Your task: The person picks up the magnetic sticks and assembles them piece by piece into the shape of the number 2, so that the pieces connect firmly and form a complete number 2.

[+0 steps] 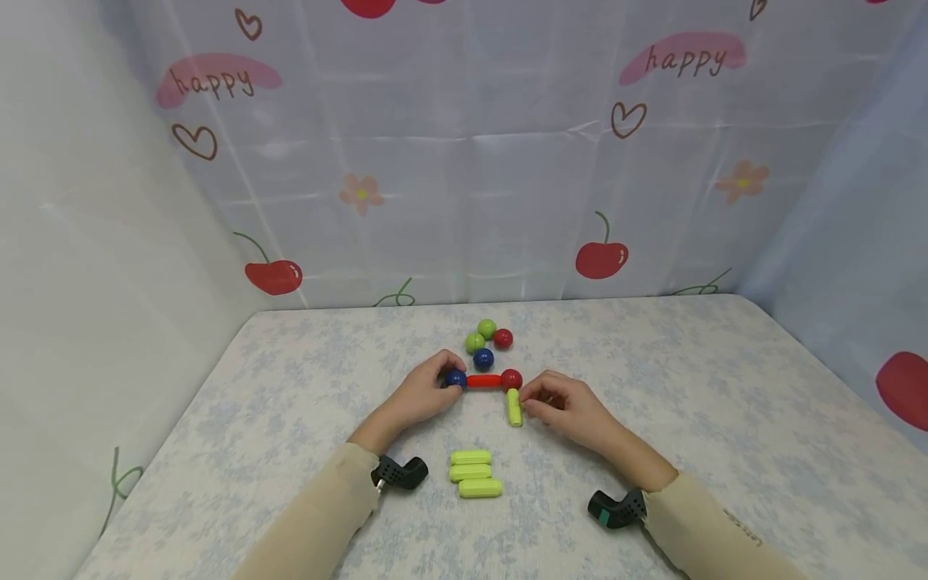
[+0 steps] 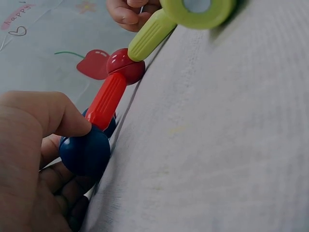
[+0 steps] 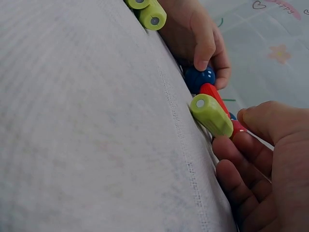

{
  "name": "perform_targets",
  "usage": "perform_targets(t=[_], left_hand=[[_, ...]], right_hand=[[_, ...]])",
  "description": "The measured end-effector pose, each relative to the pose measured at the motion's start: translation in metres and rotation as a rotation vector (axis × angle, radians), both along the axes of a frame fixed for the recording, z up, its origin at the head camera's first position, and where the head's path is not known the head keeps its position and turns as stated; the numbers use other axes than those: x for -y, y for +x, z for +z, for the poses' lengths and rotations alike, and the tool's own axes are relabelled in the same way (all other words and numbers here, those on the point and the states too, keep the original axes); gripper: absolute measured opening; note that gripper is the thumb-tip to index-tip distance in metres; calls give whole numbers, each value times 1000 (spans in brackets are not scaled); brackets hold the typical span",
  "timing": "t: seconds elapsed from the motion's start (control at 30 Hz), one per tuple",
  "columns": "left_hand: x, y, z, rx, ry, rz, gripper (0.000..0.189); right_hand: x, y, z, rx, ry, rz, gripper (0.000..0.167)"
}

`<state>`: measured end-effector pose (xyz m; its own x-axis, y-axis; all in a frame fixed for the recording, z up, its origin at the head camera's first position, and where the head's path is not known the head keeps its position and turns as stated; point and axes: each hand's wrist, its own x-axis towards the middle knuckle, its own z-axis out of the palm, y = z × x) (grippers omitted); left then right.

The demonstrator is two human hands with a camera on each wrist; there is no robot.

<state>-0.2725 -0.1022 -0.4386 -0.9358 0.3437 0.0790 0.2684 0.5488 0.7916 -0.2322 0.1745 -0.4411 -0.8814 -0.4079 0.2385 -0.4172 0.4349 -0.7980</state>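
My left hand (image 1: 423,392) pinches a blue ball (image 1: 455,379) between thumb and fingers at the left end of a joined row. From that ball a red rod (image 1: 483,381) runs right to a red ball (image 1: 511,379). A lime-green rod (image 1: 515,408) extends from the red ball toward me; its free end (image 3: 200,103) shows a silvery disc. My right hand (image 1: 573,409) is just right of this rod, fingers loosely bent and fingertips close to its side. In the right wrist view its thumb stands apart from the rod; whether a fingertip touches it I cannot tell.
Several lime-green rods (image 1: 470,473) lie stacked side by side nearer me, between the forearms. Behind the joined pieces sit another blue ball (image 1: 483,359), two green balls (image 1: 474,343) and a red ball (image 1: 503,338). A patterned cloth covers the table (image 1: 326,346).
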Motion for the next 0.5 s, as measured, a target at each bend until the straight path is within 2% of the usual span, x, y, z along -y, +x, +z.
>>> perform_targets(t=[0.1, 0.23, 0.37, 0.5], left_hand=[[0, 1, 1, 2, 2, -6, 24], [-1, 0, 1, 3, -1, -17, 25], [0, -1, -1, 2, -5, -20, 25], [2, -2, -3, -4, -3, -22, 25]], right_hand=[[0, 0, 2, 29, -2, -46, 10], [0, -6, 7, 111, -22, -143, 16], [2, -21, 15, 180, 7, -214, 28], [6, -43, 21, 185, 50, -252, 39]])
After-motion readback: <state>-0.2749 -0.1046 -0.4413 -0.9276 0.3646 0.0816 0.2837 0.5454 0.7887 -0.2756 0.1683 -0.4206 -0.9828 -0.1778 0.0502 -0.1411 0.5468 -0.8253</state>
